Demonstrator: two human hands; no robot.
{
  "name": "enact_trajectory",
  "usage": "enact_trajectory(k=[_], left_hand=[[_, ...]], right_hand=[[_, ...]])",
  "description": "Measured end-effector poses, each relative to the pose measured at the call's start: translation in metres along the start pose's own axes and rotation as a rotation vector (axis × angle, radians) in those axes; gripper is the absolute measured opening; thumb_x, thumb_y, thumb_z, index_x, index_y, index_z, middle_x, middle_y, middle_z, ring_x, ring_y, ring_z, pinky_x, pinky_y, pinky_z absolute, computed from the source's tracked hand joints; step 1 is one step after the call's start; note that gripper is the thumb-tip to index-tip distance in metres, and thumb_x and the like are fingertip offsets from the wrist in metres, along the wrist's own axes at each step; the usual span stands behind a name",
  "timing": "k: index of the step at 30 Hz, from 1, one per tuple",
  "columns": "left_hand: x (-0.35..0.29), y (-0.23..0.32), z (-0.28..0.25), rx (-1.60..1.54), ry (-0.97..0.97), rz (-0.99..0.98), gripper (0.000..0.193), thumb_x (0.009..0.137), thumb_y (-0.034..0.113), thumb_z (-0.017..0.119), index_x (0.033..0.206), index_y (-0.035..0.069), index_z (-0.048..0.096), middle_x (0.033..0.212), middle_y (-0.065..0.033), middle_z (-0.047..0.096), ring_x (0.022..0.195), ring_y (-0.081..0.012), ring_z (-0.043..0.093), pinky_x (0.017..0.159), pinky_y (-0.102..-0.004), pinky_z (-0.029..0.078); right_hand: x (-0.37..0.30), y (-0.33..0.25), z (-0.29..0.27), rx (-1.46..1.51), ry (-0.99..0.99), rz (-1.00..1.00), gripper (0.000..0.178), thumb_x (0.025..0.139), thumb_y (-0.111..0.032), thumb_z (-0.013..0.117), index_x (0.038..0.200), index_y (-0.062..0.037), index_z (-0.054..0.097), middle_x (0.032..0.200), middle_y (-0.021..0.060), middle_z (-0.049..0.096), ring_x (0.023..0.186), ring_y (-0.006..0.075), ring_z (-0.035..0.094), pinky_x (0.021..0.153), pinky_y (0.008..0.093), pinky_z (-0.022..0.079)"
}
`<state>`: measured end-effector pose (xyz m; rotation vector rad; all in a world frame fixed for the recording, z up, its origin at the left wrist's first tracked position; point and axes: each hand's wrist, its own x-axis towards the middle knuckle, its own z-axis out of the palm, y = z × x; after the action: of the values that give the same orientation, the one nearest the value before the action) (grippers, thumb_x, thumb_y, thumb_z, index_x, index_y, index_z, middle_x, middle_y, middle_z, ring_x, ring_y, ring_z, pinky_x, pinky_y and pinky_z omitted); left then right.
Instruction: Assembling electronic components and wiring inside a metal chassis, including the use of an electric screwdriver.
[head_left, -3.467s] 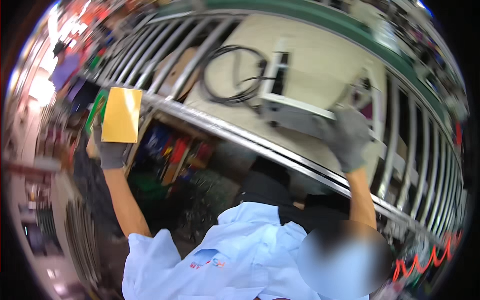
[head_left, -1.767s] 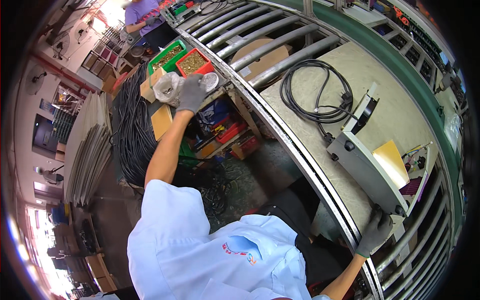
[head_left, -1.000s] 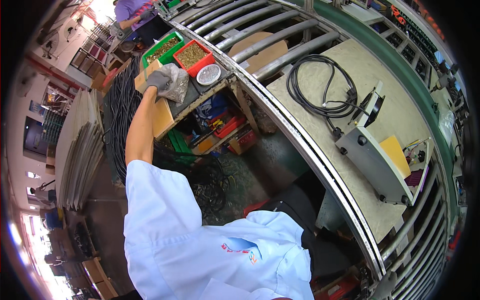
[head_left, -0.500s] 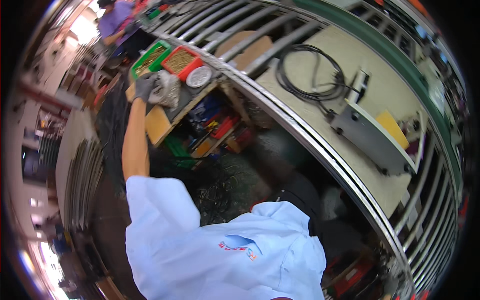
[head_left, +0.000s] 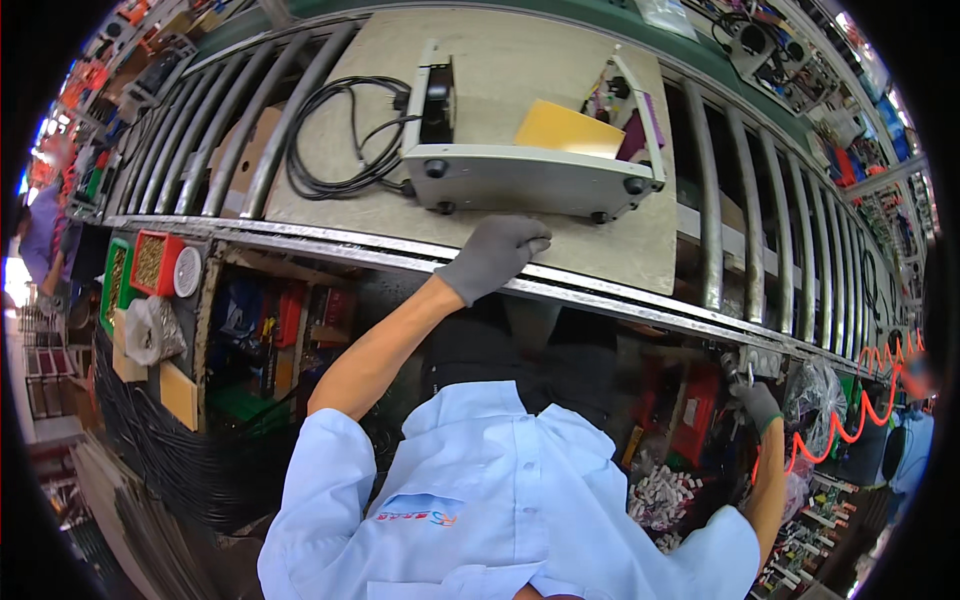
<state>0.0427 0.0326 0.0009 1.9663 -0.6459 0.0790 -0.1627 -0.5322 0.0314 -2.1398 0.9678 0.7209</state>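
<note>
My left hand (head_left: pixel 497 258), in a grey glove, is over the near rail of the roller line, just in front of a metal equipment case (head_left: pixel 530 180). Its fingers are curled closed; whatever they hold is hidden. The case lies open on a pale board (head_left: pixel 350 205), grey panel toward me, with a yellow sheet (head_left: pixel 568 130) inside and a coiled black cable (head_left: pixel 345 150) at its left. Far to the right, my gloved right hand (head_left: pixel 758 402) is closed at a silver metal piece (head_left: pixel 738 366) below the rail, too small to identify.
Green bin (head_left: pixel 117 285) and red bin (head_left: pixel 152 262) of small brass-coloured parts stand at left, beside a plastic bag (head_left: pixel 155 330) and a white tub (head_left: pixel 187 271). Metal rollers (head_left: pixel 710 200) flank the board. An orange coiled hose (head_left: pixel 840 428) hangs at right. Another person (head_left: pixel 45 235) is at far left.
My view has swung to the right. My left hand has left the bag beside the parts bins and come to the case. My right hand has come into view.
</note>
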Motion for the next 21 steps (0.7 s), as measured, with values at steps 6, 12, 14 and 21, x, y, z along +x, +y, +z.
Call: enact_trajectory(k=[6, 12, 14, 21], left_hand=[[0.010, -0.004, 0.007, 0.177, -0.023, 0.009, 0.022, 0.089, 0.007, 0.066, 0.109, 0.001, 0.072, 0.096, -0.0194, 0.072, 0.085, -0.0339, 0.070, 0.077, -0.0399, 0.056], [0.008, -0.002, -0.016, -0.245, 0.022, -0.489, 0.026, 0.104, 0.004, 0.052, 0.125, -0.005, 0.064, 0.108, -0.0143, 0.071, 0.091, -0.0174, 0.071, 0.081, -0.0303, 0.060], [0.005, 0.006, -0.021, -0.229, 0.075, -0.479, 0.026, 0.103, 0.004, 0.053, 0.125, -0.006, 0.064, 0.109, -0.0145, 0.071, 0.095, -0.0185, 0.072, 0.082, -0.0310, 0.060], [-0.081, -0.018, -0.100, -0.357, 0.432, -0.510, 0.033, 0.098, 0.002, 0.057, 0.130, -0.005, 0.060, 0.110, -0.0130, 0.072, 0.099, -0.0186, 0.071, 0.084, -0.0297, 0.059]], right_hand=[[-0.125, -0.034, 0.047, 0.086, -0.122, -0.038, 0.024, 0.085, -0.020, 0.068, 0.100, -0.0012, 0.065, 0.069, 0.0007, 0.059, 0.049, 0.0101, 0.055, 0.045, 0.0279, 0.043], [-0.170, -0.101, 0.100, 0.298, -0.216, -0.183, 0.033, 0.083, -0.020, 0.073, 0.108, -0.0004, 0.065, 0.070, -0.0007, 0.057, 0.056, 0.0068, 0.054, 0.051, 0.0259, 0.043], [-0.163, -0.124, 0.118, 0.344, -0.223, -0.207, 0.032, 0.084, -0.020, 0.072, 0.108, -0.0006, 0.063, 0.066, -0.0004, 0.055, 0.052, 0.0076, 0.053, 0.049, 0.0266, 0.041], [-0.111, -0.156, 0.186, 0.580, -0.193, -0.412, 0.027, 0.090, -0.021, 0.067, 0.109, -0.0030, 0.061, 0.062, -0.0003, 0.054, 0.045, 0.0093, 0.050, 0.042, 0.0257, 0.038]])
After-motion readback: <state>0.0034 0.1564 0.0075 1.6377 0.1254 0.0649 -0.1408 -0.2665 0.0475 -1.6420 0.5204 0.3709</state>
